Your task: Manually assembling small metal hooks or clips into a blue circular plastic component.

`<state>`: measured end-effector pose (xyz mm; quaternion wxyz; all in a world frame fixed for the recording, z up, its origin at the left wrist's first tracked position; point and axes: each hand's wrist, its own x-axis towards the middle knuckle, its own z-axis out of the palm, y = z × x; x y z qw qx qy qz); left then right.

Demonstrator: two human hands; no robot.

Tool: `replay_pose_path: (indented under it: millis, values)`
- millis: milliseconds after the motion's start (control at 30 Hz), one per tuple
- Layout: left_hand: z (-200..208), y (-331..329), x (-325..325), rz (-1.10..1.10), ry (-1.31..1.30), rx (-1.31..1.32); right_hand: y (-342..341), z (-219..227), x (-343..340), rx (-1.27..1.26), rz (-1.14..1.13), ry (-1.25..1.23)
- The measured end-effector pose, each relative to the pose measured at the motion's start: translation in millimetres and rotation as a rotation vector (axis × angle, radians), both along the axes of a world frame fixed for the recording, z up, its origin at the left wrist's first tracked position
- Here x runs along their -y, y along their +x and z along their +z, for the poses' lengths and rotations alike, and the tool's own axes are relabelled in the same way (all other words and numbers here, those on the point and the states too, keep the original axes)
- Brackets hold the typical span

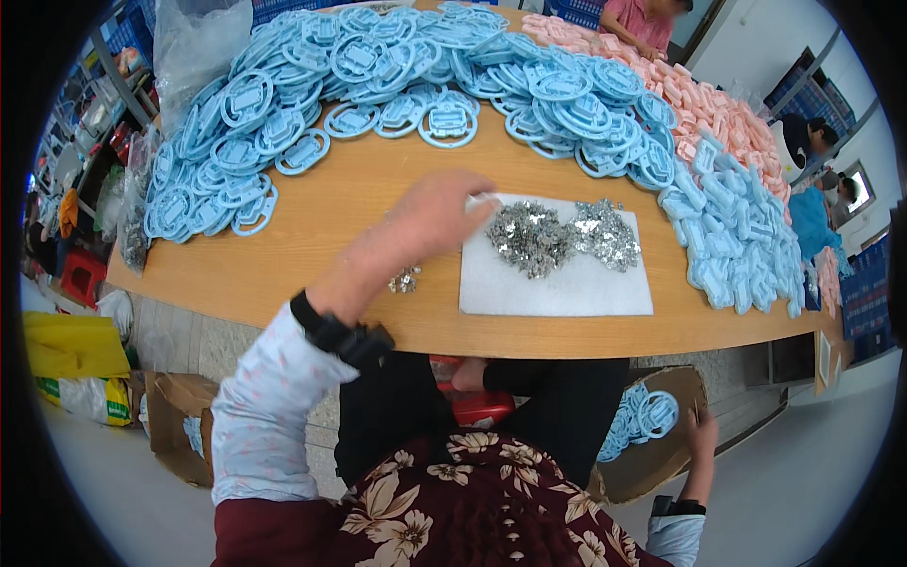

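Observation:
My left hand [436,215] reaches over the table with its fingers bent together at the upper left corner of a white foam sheet [557,300], pinching that corner. Two heaps of small shiny metal pieces [534,241] lie side by side on the sheet. A few more loose metal bits [404,280] are on the wood below my left wrist. Low at the right, my right hand [701,435] is at the rim of a cardboard box [652,477] that holds blue round plastic frames [652,416]. Its fingers are too small and blurred to read.
Blue round plastic frames [354,61] are piled along the far side of the wooden table [368,184]. Blue oblong pieces [742,236] and pink ones [699,99] fill its right side. Another box [175,454] stands on the floor at left. A person [642,24] sits across the table.

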<state>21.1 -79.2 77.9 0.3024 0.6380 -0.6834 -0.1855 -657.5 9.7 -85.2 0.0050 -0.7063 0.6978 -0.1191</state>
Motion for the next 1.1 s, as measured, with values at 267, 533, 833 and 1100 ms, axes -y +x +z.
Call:
replay_pose_path:
  millis: [267, 533, 833, 1100]
  values:
    - [-23.2, 93.1, 119.9, 0.247, -0.093, 0.495, 105.0, 15.3, 16.4, 0.486, -0.113, 0.052]
    - [-35.0, 65.8, 135.7, 0.122, 0.130, 0.683, 221.6, 97.2, 27.5, 0.670, 0.147, 0.045]
    - [-33.9, 72.7, 105.0, 0.063, 0.066, 0.615, 306.9, 151.7, 48.1, 0.934, 0.411, 0.124]
    - [-40.0, 80.4, 119.5, 0.095, 0.129, 0.400, 356.1, 166.9, 53.4, 0.865, 0.603, 0.231]
